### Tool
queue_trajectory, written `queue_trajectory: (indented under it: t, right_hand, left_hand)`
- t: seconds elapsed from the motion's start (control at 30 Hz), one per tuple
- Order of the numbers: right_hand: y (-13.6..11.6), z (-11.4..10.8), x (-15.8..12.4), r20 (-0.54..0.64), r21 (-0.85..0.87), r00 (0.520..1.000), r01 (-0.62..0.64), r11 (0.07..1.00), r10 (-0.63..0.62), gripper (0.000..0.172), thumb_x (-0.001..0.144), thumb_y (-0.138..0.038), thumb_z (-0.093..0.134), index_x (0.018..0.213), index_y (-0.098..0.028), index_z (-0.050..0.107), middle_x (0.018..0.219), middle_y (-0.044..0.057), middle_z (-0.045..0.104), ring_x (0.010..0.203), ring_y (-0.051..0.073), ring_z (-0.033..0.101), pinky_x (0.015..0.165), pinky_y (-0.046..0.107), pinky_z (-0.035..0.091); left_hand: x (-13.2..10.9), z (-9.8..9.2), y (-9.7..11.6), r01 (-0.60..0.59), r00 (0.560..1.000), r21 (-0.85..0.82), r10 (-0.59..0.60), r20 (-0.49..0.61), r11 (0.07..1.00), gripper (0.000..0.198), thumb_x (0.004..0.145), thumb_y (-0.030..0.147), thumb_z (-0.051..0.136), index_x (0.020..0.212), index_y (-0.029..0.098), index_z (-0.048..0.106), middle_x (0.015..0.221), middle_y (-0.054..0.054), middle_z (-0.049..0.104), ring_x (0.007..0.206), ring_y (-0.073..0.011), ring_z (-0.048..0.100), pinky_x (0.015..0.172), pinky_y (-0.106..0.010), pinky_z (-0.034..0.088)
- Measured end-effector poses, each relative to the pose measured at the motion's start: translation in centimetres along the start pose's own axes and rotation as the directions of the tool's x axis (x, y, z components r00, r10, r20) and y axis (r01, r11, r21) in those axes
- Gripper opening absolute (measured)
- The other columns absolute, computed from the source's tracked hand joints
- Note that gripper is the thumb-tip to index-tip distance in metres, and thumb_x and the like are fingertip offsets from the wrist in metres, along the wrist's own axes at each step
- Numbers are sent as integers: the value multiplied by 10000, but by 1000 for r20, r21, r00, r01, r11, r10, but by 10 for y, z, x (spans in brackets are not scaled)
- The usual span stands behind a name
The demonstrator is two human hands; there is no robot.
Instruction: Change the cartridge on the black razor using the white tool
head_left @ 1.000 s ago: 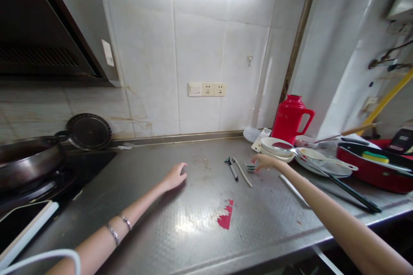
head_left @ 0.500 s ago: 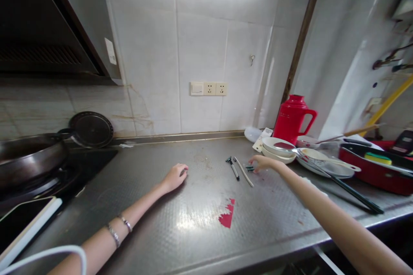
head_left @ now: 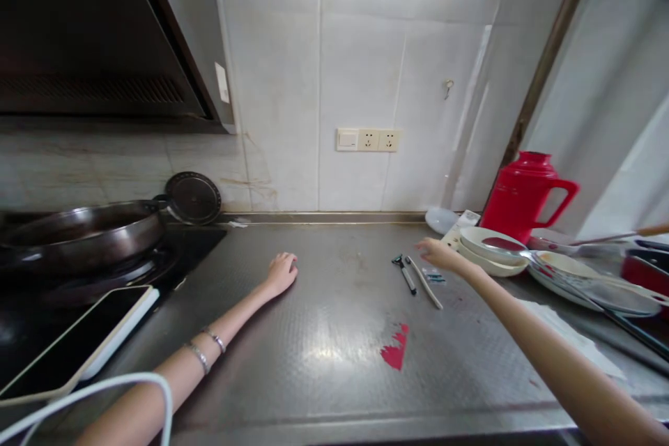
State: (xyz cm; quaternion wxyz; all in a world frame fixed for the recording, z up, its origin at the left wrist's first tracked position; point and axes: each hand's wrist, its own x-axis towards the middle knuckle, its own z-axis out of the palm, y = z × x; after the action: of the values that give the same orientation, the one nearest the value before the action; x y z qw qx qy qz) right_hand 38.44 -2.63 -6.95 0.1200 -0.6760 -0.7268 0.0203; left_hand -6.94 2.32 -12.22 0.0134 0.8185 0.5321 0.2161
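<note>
My left hand [head_left: 282, 273] rests on the steel counter [head_left: 334, 334] with its fingers loosely bent and nothing seen in it. My right hand [head_left: 437, 253] reaches out over the counter, fingers extended, just left of the stacked white bowls [head_left: 491, 261]. Just below it lies a small clear packet with dark green pieces [head_left: 435, 277]. To the left of that packet are a thin pale curved stick [head_left: 424, 283] and a razor [head_left: 405, 275] with a dark head. Nearer the front edge is a torn red scrap [head_left: 396, 348].
At the back right stands a red thermos jug [head_left: 523, 195], beside plates and a ladle [head_left: 506, 245]. A white paper sheet [head_left: 575, 334] lies under my right forearm. On the left are a pan [head_left: 88, 237] on the stove, a phone [head_left: 73, 348] and a white cable [head_left: 130, 378].
The view has turned left, so things appear farther right. My right hand has moved back from the small packet, which now shows uncovered. My left hand stays on the counter.
</note>
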Motion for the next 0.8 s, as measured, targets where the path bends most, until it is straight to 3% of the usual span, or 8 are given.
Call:
queue_trajectory:
  t: [0.2,0.43,0.57,0.8]
  right_hand:
    - [-64,31,18,-107,-85,992,57,995,-66,334,829,-174,429,1113,-209,601,1163,96,595,1042,232,566,828,299,425]
    - [-125,93,33,-195,-56,978,60,997,-70,360,826,-122,392,1142,-83,560,1154,188,595,1062,238,552,869,292,399]
    - [-133,114,33,-214,-44,976,27,999,-36,344,828,-91,366,1110,-17,548,1170,238,560,1085,244,530,898,293,372]
    - [-125,118,30,-209,-68,978,2,998,-16,231,754,-14,411,876,-39,606,959,216,635,944,229,581,847,266,369]
  left_hand:
    - [-11,-7,-34,138,990,101,-137,-14,985,295,835,196,386,1091,140,522,1185,-117,554,1146,-242,455,957,-388,335]
    - [-11,-1,-40,127,989,178,-139,55,976,422,889,296,301,1267,151,419,1401,-111,377,1305,-283,290,1044,-474,232]
    - [-10,1,-42,114,985,205,-137,106,972,473,898,341,258,1325,169,367,1441,-104,313,1330,-303,235,1048,-513,204]
    - [-10,0,-42,108,973,209,-146,176,972,503,909,357,177,1353,191,348,1457,-95,282,1338,-306,221,1039,-531,205]
